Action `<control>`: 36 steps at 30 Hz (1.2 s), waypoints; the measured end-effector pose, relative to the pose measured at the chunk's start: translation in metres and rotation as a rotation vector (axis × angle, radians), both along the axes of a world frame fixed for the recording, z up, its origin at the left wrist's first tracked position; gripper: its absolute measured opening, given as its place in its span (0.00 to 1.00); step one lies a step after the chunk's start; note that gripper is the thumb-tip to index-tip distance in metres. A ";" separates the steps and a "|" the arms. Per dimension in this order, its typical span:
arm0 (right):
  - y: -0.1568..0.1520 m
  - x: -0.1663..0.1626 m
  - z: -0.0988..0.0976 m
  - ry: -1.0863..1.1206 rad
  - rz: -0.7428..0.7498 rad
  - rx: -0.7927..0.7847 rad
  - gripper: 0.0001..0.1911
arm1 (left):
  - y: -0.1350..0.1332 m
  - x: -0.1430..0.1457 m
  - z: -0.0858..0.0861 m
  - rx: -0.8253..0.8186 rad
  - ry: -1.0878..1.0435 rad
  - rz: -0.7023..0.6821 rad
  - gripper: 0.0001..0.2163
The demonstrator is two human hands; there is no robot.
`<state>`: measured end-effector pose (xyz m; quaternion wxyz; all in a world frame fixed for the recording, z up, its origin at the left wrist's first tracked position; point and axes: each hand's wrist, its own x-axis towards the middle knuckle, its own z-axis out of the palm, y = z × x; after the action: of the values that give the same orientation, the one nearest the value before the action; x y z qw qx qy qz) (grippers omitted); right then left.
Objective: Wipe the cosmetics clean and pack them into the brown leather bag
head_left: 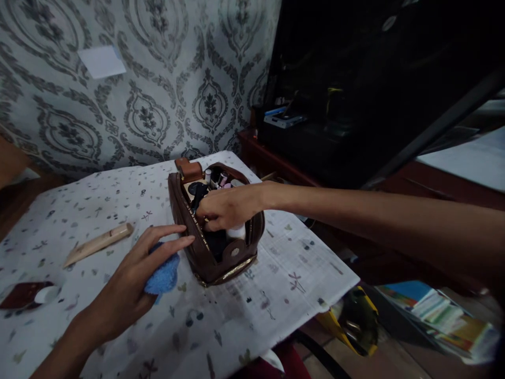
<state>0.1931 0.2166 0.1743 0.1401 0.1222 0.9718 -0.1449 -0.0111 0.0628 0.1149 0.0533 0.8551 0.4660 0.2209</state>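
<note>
Holding a blue item (163, 275), the left hand (130, 276) should steady the bag (223, 266) — the right hand (232, 207), its grip hidden, reaches inside.

Little room inside brown bag (216, 267)

The cloth-covered table (284, 279), white with small prints, bore an open brown bag (223, 267), a beige tube (98, 245) and a dark red bottle (22, 296).
</note>
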 end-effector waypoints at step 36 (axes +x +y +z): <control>-0.008 -0.017 -0.015 -0.068 -0.152 0.137 0.15 | 0.005 0.001 -0.005 0.043 -0.003 0.024 0.30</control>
<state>0.1758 0.2082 0.1590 0.1531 0.2098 0.9620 -0.0840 -0.0099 0.0678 0.1098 0.0330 0.8501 0.4710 0.2331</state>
